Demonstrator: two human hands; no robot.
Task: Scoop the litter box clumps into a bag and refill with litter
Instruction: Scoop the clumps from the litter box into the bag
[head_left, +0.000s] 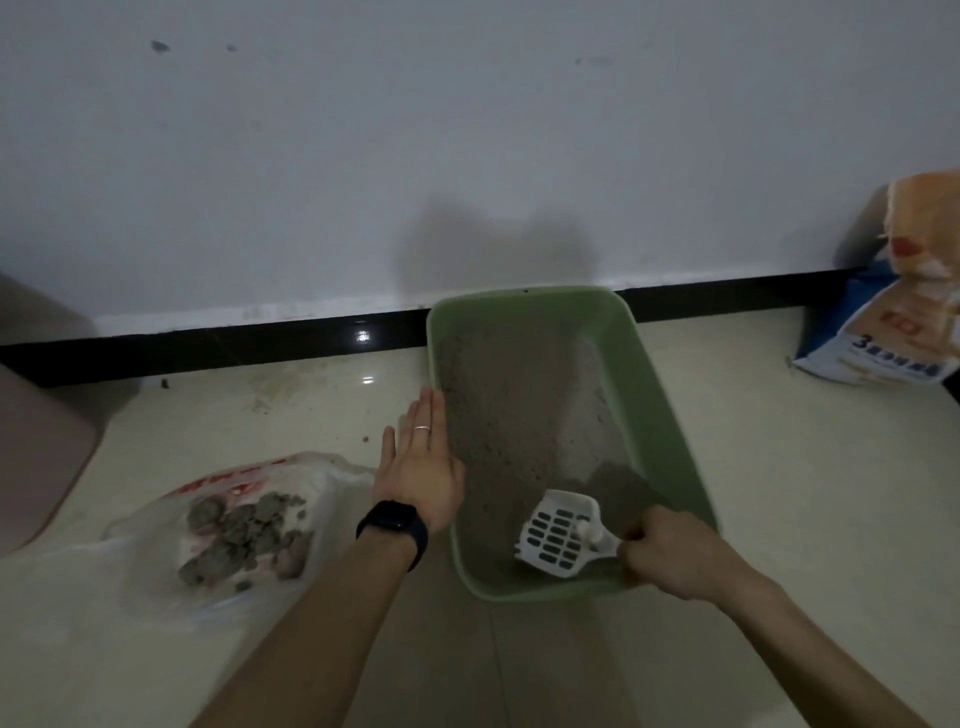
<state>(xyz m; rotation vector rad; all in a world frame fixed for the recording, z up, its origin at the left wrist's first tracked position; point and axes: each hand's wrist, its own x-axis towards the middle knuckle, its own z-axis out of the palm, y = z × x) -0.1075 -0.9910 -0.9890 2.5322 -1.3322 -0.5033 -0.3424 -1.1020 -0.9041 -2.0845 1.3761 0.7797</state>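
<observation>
Head view showed the green litter box (655, 415) on the pale tiled floor (779, 493), its far end close to the black baseboard (234, 348). Grey litter (519, 405) covered the bottom. The left hand (423, 467), wearing a ring (422, 428) and a dark watch (392, 525), lay flat with its fingers (431, 415) straight against the box's left rim, grasping nothing. The right hand (670, 556) had its fingers clenched around the handle of the white slotted scoop (558, 530), whose head sat inside the near end of the box. Left of the box, a clear plastic bag (150, 561) with red print lay open on the floor, holding grey clumps (244, 535). A litter sack (893, 322) leaned against the wall (467, 156) at the far right.
</observation>
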